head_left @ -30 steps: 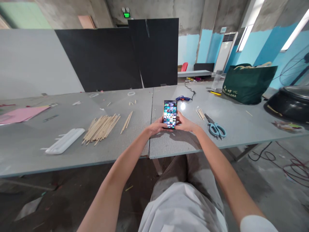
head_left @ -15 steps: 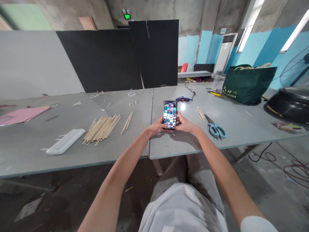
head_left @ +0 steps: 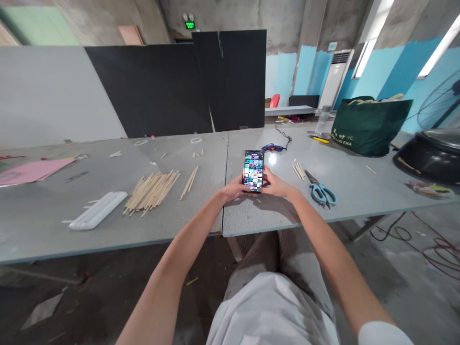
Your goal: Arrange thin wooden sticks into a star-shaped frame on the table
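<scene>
A lit smartphone [head_left: 253, 168] is held upright over the grey table, its screen filled with a grid of small pictures. My left hand [head_left: 234, 189] grips its lower left side, with the thumb near the bottom of the screen. On the other side my right hand [head_left: 276, 184] is closed round the lower right edge. The fingers behind the phone are hidden. To the right of my right hand lie blue-handled scissors [head_left: 322, 193] and a few short wooden sticks [head_left: 298, 170]. Left of my left hand are several longer sticks [head_left: 189, 182].
A big pile of wooden sticks [head_left: 151, 192] and a white plastic object [head_left: 97, 211] lie on the left. Behind the phone sits a blue glue gun [head_left: 273, 147] with a cord. A yellow cutter [head_left: 319, 139], green bag [head_left: 370, 125] and black pot-like object [head_left: 431, 155] occupy the right.
Both hands and the phone stay in nearly the same place. The picture grid on the screen looks slightly different.
</scene>
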Demonstrator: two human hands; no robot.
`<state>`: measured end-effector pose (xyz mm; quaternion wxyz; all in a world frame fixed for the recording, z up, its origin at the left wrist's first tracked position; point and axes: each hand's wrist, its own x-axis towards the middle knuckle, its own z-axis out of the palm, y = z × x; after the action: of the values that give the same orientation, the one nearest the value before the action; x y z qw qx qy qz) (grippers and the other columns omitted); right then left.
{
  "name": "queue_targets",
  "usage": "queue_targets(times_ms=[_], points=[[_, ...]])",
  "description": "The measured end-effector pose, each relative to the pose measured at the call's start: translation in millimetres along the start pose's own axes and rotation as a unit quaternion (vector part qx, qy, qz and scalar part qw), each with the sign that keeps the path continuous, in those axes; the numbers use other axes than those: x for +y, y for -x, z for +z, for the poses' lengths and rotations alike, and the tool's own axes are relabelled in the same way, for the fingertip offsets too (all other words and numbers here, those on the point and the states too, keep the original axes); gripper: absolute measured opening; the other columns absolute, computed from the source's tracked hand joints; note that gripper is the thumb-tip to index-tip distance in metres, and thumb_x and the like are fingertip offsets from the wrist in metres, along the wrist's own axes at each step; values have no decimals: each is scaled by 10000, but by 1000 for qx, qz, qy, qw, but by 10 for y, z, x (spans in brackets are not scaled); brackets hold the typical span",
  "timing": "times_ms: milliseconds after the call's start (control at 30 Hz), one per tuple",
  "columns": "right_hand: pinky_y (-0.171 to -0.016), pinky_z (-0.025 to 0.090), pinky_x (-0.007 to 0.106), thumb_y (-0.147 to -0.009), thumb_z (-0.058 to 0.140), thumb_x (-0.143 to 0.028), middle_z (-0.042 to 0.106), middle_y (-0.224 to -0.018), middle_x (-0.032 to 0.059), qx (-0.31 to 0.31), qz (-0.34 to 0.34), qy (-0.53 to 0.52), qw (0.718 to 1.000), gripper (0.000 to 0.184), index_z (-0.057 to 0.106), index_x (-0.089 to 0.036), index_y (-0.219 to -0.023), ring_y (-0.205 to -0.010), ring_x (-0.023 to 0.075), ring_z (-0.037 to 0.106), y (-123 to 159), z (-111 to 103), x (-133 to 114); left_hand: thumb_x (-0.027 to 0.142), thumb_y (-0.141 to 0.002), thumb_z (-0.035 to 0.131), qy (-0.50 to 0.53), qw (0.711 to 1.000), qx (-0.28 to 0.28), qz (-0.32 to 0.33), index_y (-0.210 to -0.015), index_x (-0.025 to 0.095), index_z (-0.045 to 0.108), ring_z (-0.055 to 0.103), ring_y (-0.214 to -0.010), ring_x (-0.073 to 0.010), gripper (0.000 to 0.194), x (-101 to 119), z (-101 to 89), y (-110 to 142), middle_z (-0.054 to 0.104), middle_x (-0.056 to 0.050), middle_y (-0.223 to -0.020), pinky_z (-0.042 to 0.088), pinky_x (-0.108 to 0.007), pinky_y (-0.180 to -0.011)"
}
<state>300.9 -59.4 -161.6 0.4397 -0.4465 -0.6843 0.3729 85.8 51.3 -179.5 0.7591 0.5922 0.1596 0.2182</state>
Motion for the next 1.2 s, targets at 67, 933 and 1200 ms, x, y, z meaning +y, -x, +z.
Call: queue_targets(times_ms=[67,933,1200], points=[[-1133,586,559,-809,857,-271,648,-1584,209,0,-3,-2,1000,1241,123,-269,-1809,-1407,387,672,-3,1,2,107,-693,952,-1,1000,1,0,-1411,203,611,795,-1140,-340,800,13,11,7,772,-197,-1352,665,-547,-1017],[-1147,581,565,-808,902,-334,592,-1650,209,9,-1,5,1000,1278,112,-303,-1812,-1462,400,634,-9,3,29,120,-683,938,-12,1000,3,-5,-1414,220,593,788,-1120,-317,815,30,30,9,758,-189,-1385,680,-491,-976],[-1136,594,560,-835,857,-317,617,-1627,192,9,5,6,1000,1212,131,-303,-1806,-1421,386,666,-12,1,42,120,-685,888,3,1000,2,-10,-1345,226,638,793,-1109,-316,714,7,21,-2,788,-155,-1323,683,-499,-957]])
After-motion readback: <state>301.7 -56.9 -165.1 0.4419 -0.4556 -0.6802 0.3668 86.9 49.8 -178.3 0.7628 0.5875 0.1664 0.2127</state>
